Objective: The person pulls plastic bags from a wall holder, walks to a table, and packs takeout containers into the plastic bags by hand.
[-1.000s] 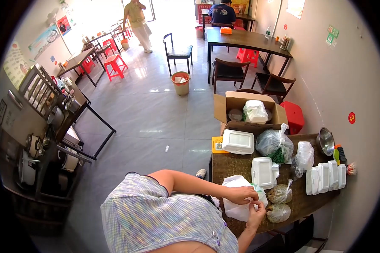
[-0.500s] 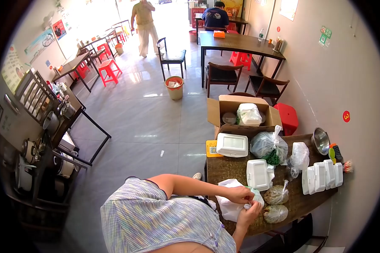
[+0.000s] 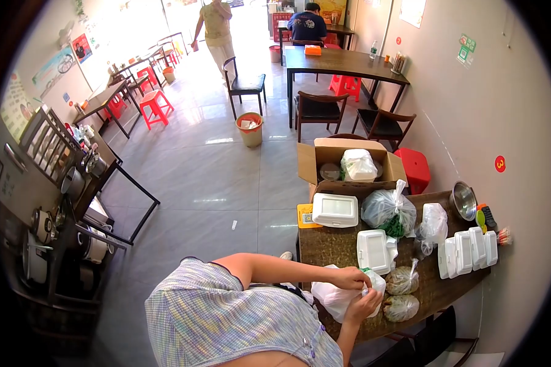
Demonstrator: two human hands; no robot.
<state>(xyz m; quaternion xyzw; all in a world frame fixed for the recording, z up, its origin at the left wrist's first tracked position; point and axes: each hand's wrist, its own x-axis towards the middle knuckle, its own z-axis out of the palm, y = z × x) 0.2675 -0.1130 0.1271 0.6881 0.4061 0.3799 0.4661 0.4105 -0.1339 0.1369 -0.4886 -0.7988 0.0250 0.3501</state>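
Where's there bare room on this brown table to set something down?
The dark brown wooden table has bare patches between the rectangular white foam box by the yellow card and the white plastic bag, and between the two clear plastic bags and the row of white foam boxes. It's crowded around the left hand and right hand.

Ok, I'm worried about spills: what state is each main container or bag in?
Cardboard box: open, flaps out.
Two loose foam clamshells: closed.
Overlapping foam boxes: lids unclear.
Bag of greens: neck gathered shut.
Metal bowl: uncovered.
Wastebin: uncovered, white litter inside.
White plastic bag: top pinched between left hand and right hand, closure hidden.
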